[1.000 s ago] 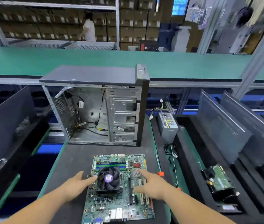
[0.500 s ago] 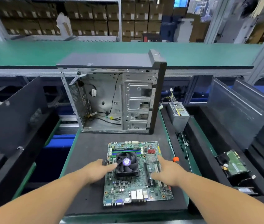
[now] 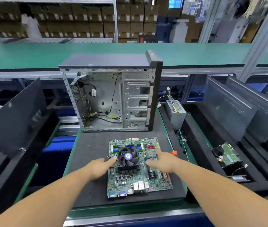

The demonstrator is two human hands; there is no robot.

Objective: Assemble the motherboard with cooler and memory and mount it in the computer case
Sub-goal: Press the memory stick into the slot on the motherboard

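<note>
Both hands are reaching in: left hand (image 3: 100,167) and right hand (image 3: 164,161), grips released, are flanking the cooler (image 3: 128,158) on the motherboard (image 3: 136,182).

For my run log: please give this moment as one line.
left hand: open, beside cooler | right hand: open, on motherboard | case: empty

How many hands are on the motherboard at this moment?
2: the left hand at the left edge of the motherboard, beside the cooler fan; the right hand on its right half.

No text you can read, purple round sticker on your cooler fan (image 3: 128,156) too blurred, case tags (image 3: 93,92) illegible too.
</note>
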